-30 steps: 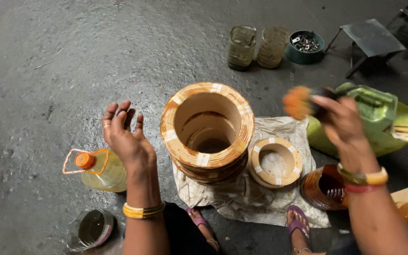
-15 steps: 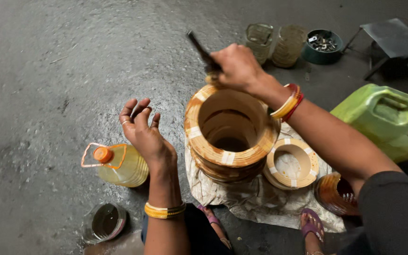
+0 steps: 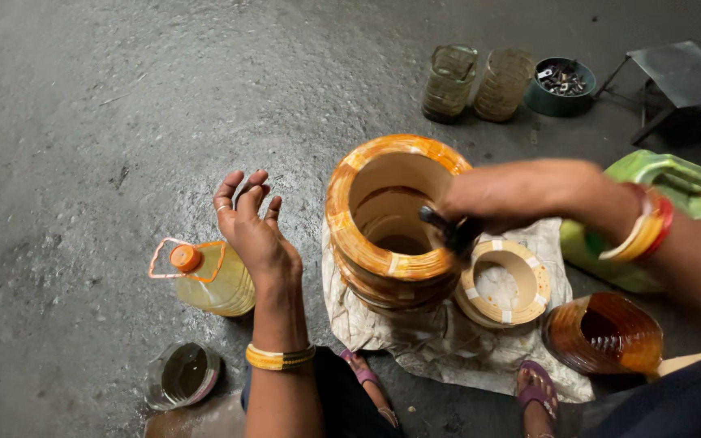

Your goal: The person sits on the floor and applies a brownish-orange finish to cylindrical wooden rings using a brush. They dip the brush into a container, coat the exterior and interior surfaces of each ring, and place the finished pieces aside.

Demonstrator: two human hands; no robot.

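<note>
A big stack of orange rings (image 3: 391, 223) stands on a crumpled cloth (image 3: 440, 341) on the grey floor (image 3: 123, 97). The right hand (image 3: 501, 195) is closed around a dark brush (image 3: 448, 231) and holds it at the near rim of the stack, with the brush tip dipping just inside the hole. The left hand (image 3: 255, 227) is open, fingers spread and pointing up, just to the left of the stack and not touching it. A yellow bottle with an orange cap (image 3: 208, 276) lies beside that hand. A smaller ring (image 3: 506, 282) lies on the cloth, right next to the stack.

Half a second ago the right hand held the brush up above the far side of the stack. Now it has come down to the near rim. The left hand has stayed open in about the same spot.
</note>
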